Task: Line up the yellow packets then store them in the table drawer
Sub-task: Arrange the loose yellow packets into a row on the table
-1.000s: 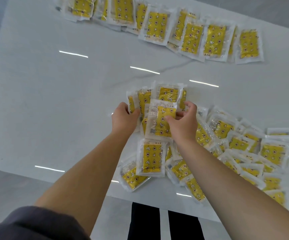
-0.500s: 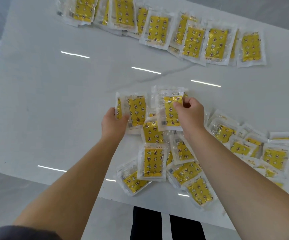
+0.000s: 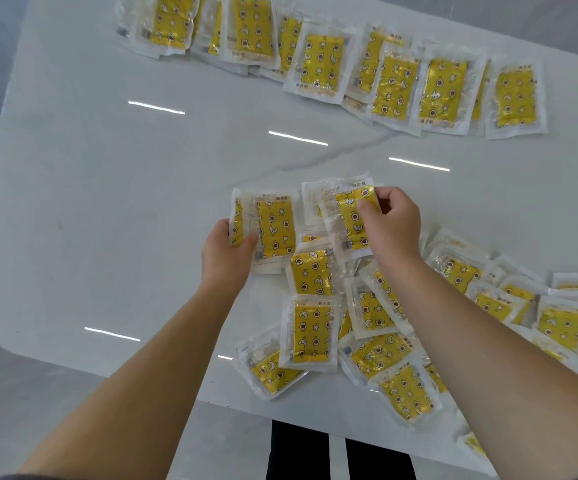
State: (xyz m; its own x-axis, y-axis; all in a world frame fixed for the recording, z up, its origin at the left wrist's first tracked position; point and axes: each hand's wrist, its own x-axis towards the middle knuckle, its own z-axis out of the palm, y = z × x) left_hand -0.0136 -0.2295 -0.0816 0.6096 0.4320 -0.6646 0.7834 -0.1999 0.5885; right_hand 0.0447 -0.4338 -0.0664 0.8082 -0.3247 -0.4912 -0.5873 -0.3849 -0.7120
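Head view. White table (image 3: 107,202) carries yellow packets in two groups. Far row (image 3: 350,64) along the far edge: overlapping, lined up side by side; about ten faces countable, with more partly tucked beneath, so the exact count is uncertain. Near pile (image 3: 367,327): loose, unaligned, overlapping, spread from the centre to the right edge; some fifteen visible, count unreliable where packets overlap.

Left hand (image 3: 225,258): fingers closed around a small stack of packets (image 3: 273,230), at least two, thumb on top, stack lifted at the pile's far left side. Right hand (image 3: 391,226): fingers pinching a single packet (image 3: 346,220) by its right edge, thumb on the face, tilted slightly. One more packet (image 3: 312,202) shows behind it; whether the right hand holds that as well cannot be determined. The two held lots are just beside one another, not touching.
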